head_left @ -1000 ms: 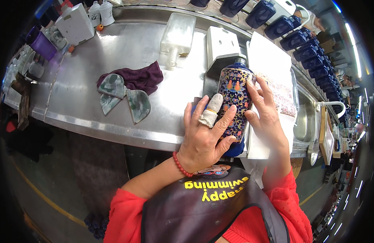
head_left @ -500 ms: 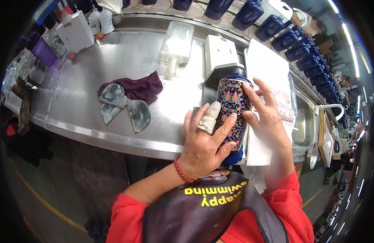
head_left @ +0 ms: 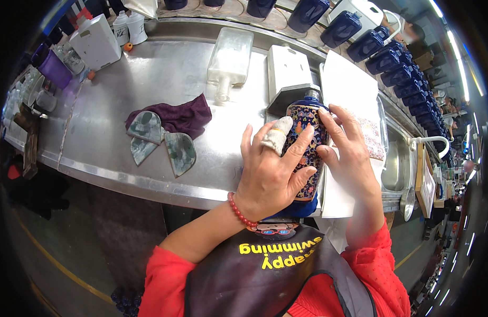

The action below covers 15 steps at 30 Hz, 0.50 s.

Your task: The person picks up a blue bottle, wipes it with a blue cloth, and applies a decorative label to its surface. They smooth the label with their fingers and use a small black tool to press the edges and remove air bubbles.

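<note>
A dark blue bottle with a colourful floral pattern over its front lies against an angled grey rest, its neck pointing away from me. My left hand reaches over its left side, open, fingers stretched and spread. A whitish cloth cover with a band wraps one fingertip; the forefinger lies on the patterned face. On the bottle's right edge rest the fingertips and thumb of my right hand, spread apart and not wrapped round it. Blue cloth shows under the bottle's near end.
Left on the metal bench are a purple cloth and green patterned scraper pieces. Beyond them lies a clear bottle. A white box stands behind the rest; white sheets lie right, before a sink. Blue bottles line the conveyor.
My left hand has shifted slightly up the bottle, its covered finger now farther along the left edge. My right hand stays nearly still. Blue bottles on the conveyor have moved along to the right.
</note>
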Each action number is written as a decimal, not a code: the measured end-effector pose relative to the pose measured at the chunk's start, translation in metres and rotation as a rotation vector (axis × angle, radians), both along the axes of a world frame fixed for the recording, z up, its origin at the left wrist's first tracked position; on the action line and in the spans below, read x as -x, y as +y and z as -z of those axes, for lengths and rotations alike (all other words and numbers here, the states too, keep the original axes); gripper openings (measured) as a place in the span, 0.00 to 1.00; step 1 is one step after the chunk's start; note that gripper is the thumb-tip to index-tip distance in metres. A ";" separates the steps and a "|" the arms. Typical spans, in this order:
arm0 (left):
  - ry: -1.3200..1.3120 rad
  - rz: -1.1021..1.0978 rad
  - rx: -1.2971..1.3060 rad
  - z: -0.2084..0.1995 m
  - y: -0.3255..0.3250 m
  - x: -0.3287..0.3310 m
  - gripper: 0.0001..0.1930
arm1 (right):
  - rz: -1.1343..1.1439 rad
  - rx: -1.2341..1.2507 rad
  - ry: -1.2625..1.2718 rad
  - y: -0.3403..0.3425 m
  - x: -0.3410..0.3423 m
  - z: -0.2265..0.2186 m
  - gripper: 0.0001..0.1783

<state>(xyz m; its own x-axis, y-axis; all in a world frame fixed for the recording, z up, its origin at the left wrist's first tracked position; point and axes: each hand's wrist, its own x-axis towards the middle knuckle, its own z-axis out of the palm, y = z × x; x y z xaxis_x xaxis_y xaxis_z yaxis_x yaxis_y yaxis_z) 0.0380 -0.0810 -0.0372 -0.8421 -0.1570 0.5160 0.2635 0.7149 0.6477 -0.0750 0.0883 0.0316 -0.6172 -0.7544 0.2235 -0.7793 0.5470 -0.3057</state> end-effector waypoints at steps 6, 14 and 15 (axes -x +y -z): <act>0.012 -0.023 0.014 -0.002 -0.002 0.006 0.31 | -0.022 0.014 0.013 0.000 0.003 0.001 0.31; 0.026 -0.036 0.009 0.001 -0.005 0.009 0.31 | -0.018 0.013 -0.010 0.000 0.004 0.001 0.31; 0.024 -0.042 0.011 0.002 -0.006 0.010 0.31 | -0.017 0.008 -0.008 0.000 0.004 0.001 0.31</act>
